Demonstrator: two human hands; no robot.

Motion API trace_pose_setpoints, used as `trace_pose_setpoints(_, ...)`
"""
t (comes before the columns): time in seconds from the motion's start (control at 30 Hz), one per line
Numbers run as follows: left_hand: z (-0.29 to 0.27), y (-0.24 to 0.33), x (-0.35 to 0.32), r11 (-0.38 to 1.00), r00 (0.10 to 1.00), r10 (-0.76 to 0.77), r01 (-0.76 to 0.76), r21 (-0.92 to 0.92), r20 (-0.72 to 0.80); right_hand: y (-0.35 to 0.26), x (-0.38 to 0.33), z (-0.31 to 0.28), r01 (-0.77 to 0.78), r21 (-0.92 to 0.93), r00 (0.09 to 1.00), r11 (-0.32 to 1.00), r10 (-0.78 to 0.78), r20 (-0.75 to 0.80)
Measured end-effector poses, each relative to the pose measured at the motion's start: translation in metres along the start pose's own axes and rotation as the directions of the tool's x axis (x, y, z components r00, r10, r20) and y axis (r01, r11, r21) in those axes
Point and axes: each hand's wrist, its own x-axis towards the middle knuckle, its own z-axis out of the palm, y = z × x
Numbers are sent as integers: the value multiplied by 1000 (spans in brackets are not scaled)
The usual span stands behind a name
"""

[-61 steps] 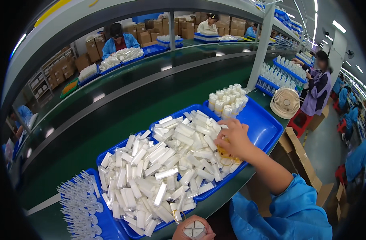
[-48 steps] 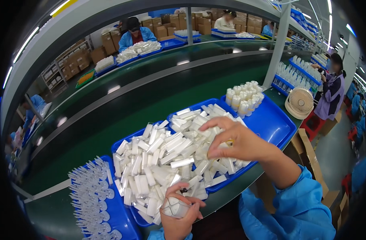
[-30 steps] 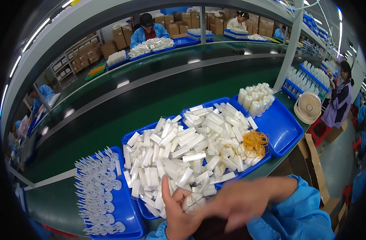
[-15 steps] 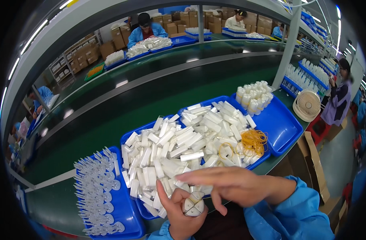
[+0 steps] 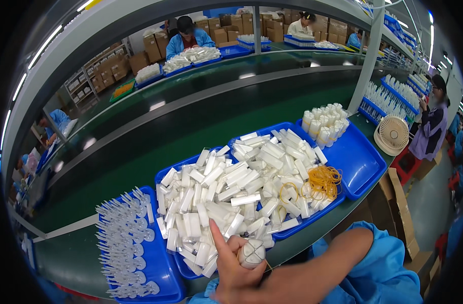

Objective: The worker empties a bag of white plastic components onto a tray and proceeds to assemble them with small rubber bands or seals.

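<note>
Gripping a round bundle point(image 5: 252, 252) of white pieces, the left hand point(image 5: 236, 271) has its index finger extended toward the heap, the other fingers and thumb closed about the bundle. End of bundle faces up, showing wedge-like segments. Right hand point(image 5: 284, 285) lies low beside the left, forearm crossing from the right; the two overlap from where I stand. Its fingers are blurred and hidden, so I cannot tell whether they are open or closed, nor what they hold. A thin strand point(image 5: 276, 264) shows just right of the bundle.

Directly beyond the hands: a heap of loose white pieces point(image 5: 216, 190), wrapped in clear film, filling two adjoining blue trays point(image 5: 317, 215). Ahead and to the right of the hands, at the heap's right end: yellow rubber bands point(image 5: 324, 183), a few looped singly over the pieces. Further right: another blue tray point(image 5: 362, 167), with finished-looking bundles point(image 5: 324, 125) standing upright at its far end. Left of the hands: clear plastic parts point(image 5: 122, 243) with round bases, in rows on a blue tray. Well beyond the hands, past the green conveyor point(image 5: 201, 133), a co-worker in blue point(image 5: 189, 39) bends over similar trays. Far right, beyond the right forearm: a cream fan point(image 5: 392, 135).
</note>
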Motion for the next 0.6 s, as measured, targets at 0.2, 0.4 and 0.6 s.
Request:
trace_pose_setpoints(0.2,-40,9,8,766,935,-133,308,-564,330,24,-36,23,159,680,984,715,-170,-51)
trace_pose_setpoints(0.4,-24,8,-1,442,989,-56,149,-885,139,56,-77,60,536,743,826,-401,431,-363)
trace_pose_setpoints(0.6,-16,2,-4,969,984,156,-169,-180,-87,55,-63,25,97,995,789,33,607,-97)
